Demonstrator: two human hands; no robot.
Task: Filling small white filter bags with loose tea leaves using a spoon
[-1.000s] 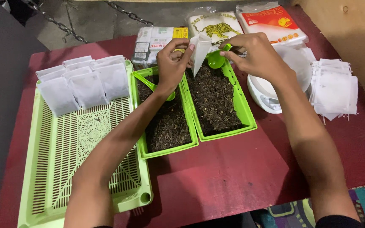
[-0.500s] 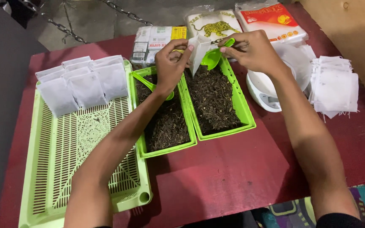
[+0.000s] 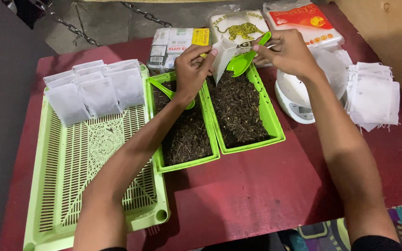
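Observation:
My left hand point(image 3: 189, 72) pinches a small white filter bag point(image 3: 222, 56) upright above the far end of the right green tray point(image 3: 275, 125), which is full of dark dried leaves. My right hand point(image 3: 288, 51) holds a green plastic spoon point(image 3: 244, 60) by its handle, the bowl tipped against the bag's open mouth. A second green spoon point(image 3: 164, 90) lies in the left green tray point(image 3: 184, 165) of dried leaves, under my left wrist.
A large light-green slotted tray point(image 3: 52, 186) on the left holds several filled white bags point(image 3: 94, 90) at its far end. A white scale point(image 3: 298, 97) and a stack of empty bags point(image 3: 373, 95) sit right. Packets point(image 3: 175, 44) line the far edge of the red table point(image 3: 257, 190).
The spoon in my right hand has lifted out of the tray and tilted toward the bag's mouth. My left hand has kept the bag nearly still.

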